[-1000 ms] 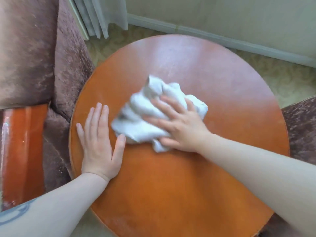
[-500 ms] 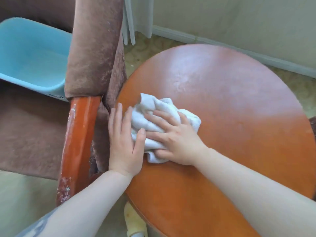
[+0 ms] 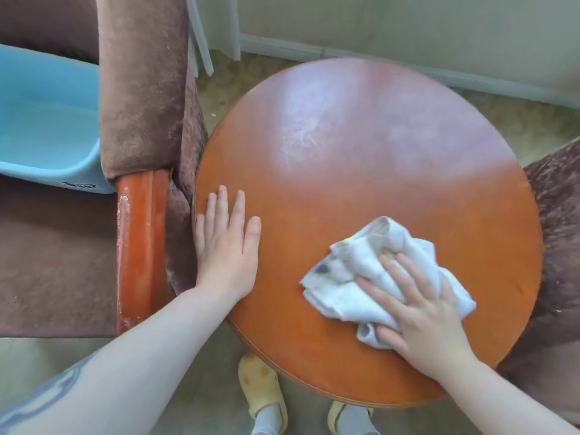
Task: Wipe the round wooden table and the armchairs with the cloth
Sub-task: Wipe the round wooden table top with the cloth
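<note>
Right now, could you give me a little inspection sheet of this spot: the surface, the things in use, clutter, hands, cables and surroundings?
Surface: round wooden table, orange-brown, with a pale hazy patch on its far half.
Job's things: white cloth, crumpled, with a dark spot, lying on the table's near right part; left armchair against the table's left edge; right armchair at the right edge.
Clutter: blue basin sitting on the left armchair's seat; nothing else on the table.
Hands: left hand flat on the table's left edge; right hand pressing flat on the cloth.
Cables: nothing seen.
Surroundings: patterned floor, white baseboard, yellow slippers under the table.
</note>
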`<action>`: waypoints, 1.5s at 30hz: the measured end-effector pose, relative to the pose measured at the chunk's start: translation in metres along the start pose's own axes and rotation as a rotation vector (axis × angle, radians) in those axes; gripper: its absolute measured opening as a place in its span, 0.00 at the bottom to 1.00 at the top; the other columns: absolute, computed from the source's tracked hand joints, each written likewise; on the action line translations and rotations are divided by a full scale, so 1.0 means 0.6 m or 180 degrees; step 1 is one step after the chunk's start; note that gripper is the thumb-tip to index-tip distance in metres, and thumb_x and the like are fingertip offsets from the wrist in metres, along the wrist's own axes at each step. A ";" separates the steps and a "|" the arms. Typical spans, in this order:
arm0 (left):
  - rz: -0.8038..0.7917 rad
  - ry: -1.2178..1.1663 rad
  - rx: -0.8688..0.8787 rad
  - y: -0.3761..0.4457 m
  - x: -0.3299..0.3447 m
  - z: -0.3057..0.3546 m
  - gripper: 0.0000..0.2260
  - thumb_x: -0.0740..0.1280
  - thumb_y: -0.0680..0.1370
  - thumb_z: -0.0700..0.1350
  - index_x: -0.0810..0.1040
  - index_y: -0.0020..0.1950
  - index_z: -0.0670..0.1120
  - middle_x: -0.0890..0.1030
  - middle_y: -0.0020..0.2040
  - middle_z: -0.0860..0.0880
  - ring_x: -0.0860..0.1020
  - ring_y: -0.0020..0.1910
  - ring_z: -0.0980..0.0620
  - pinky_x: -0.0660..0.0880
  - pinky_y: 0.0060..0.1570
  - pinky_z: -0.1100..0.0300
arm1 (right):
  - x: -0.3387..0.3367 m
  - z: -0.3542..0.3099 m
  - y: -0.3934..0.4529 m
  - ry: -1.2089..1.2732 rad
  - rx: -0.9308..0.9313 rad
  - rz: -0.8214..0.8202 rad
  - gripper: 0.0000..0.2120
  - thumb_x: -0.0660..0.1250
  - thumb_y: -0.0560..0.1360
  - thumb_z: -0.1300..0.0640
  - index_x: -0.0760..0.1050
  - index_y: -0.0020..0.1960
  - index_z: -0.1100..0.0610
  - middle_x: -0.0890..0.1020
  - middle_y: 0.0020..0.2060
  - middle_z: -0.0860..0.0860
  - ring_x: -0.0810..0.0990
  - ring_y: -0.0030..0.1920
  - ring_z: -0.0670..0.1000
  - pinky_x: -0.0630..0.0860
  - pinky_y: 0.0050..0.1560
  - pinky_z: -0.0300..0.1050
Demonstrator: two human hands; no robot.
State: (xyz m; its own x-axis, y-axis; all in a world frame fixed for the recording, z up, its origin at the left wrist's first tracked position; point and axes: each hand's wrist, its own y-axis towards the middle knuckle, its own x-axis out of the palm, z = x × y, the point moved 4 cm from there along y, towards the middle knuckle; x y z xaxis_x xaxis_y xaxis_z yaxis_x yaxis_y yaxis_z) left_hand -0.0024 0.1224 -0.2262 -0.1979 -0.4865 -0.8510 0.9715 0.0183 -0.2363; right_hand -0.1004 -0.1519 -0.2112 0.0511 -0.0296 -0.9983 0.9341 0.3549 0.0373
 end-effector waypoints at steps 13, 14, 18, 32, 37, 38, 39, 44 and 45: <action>0.0750 0.0921 -0.0260 -0.002 0.027 0.028 0.25 0.49 0.80 0.56 0.54 0.77 0.51 0.54 0.78 0.44 0.49 0.77 0.44 0.46 0.73 0.42 | 0.004 -0.076 -0.099 0.0429 0.0176 0.0344 0.27 0.66 0.69 0.40 0.72 0.68 0.39 0.70 0.72 0.50 0.66 0.73 0.54 0.66 0.61 0.66; 0.0776 0.0888 -0.0228 -0.002 0.025 0.031 0.25 0.48 0.80 0.56 0.55 0.77 0.51 0.55 0.78 0.45 0.49 0.77 0.44 0.46 0.73 0.42 | 0.001 -0.038 -0.116 0.0327 0.0321 0.0347 0.27 0.66 0.68 0.40 0.73 0.67 0.39 0.70 0.72 0.50 0.67 0.72 0.54 0.67 0.60 0.66; 0.0950 0.0501 -0.0149 -0.011 0.017 0.036 0.23 0.53 0.81 0.52 0.61 0.76 0.50 0.59 0.77 0.47 0.51 0.77 0.46 0.44 0.74 0.43 | 0.001 -0.032 -0.051 0.0642 0.3513 0.0394 0.30 0.68 0.64 0.41 0.73 0.67 0.40 0.67 0.74 0.52 0.64 0.73 0.58 0.62 0.62 0.67; -0.0258 0.1353 0.0446 -0.068 0.032 -0.018 0.27 0.37 0.78 0.60 0.33 0.76 0.56 0.36 0.78 0.50 0.35 0.76 0.49 0.37 0.73 0.49 | -0.001 -0.067 -0.050 0.0537 0.2299 0.0225 0.29 0.61 0.68 0.37 0.69 0.69 0.37 0.65 0.75 0.50 0.60 0.75 0.54 0.63 0.63 0.64; 0.0040 0.1314 0.0285 -0.087 0.037 -0.001 0.28 0.47 0.80 0.55 0.41 0.78 0.52 0.43 0.79 0.46 0.41 0.77 0.44 0.42 0.74 0.44 | 0.002 -0.213 -0.004 0.0619 0.1691 0.0235 0.31 0.64 0.67 0.41 0.67 0.70 0.38 0.65 0.75 0.53 0.62 0.74 0.57 0.64 0.61 0.67; 0.0049 0.1348 0.0325 -0.085 0.035 0.003 0.28 0.47 0.80 0.55 0.43 0.78 0.51 0.45 0.79 0.44 0.43 0.77 0.43 0.44 0.73 0.43 | 0.004 -0.203 -0.039 0.0547 0.0845 0.0320 0.30 0.65 0.68 0.41 0.67 0.71 0.39 0.65 0.75 0.52 0.62 0.75 0.56 0.66 0.61 0.65; 0.0079 0.1302 0.0308 -0.081 0.031 0.008 0.28 0.48 0.80 0.56 0.46 0.78 0.50 0.49 0.78 0.43 0.46 0.76 0.41 0.45 0.73 0.42 | 0.000 -0.175 -0.077 0.0549 0.0203 0.0319 0.30 0.66 0.69 0.40 0.67 0.71 0.39 0.65 0.75 0.51 0.62 0.75 0.56 0.66 0.62 0.64; 0.0191 0.0871 -0.0065 -0.065 0.043 0.058 0.28 0.51 0.79 0.58 0.48 0.77 0.53 0.51 0.76 0.42 0.46 0.75 0.42 0.41 0.70 0.36 | -0.009 0.029 -0.099 0.0216 0.1263 0.0029 0.30 0.61 0.71 0.40 0.63 0.73 0.38 0.64 0.75 0.51 0.60 0.75 0.55 0.66 0.62 0.65; 0.0104 0.0889 0.0067 -0.063 0.054 0.075 0.28 0.50 0.79 0.58 0.46 0.77 0.54 0.48 0.77 0.44 0.43 0.75 0.43 0.38 0.69 0.35 | -0.008 0.047 -0.066 0.0300 0.2403 0.0126 0.29 0.60 0.72 0.39 0.62 0.73 0.37 0.60 0.77 0.50 0.56 0.76 0.54 0.64 0.64 0.66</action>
State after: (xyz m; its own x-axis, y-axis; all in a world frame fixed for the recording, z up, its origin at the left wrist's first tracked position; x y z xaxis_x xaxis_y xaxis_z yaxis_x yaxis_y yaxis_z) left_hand -0.0399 0.0669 -0.2236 -0.1918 -0.2262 -0.9550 0.9799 0.0105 -0.1993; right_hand -0.1274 -0.1921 -0.2067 0.0908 0.0618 -0.9939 0.9220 -0.3824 0.0605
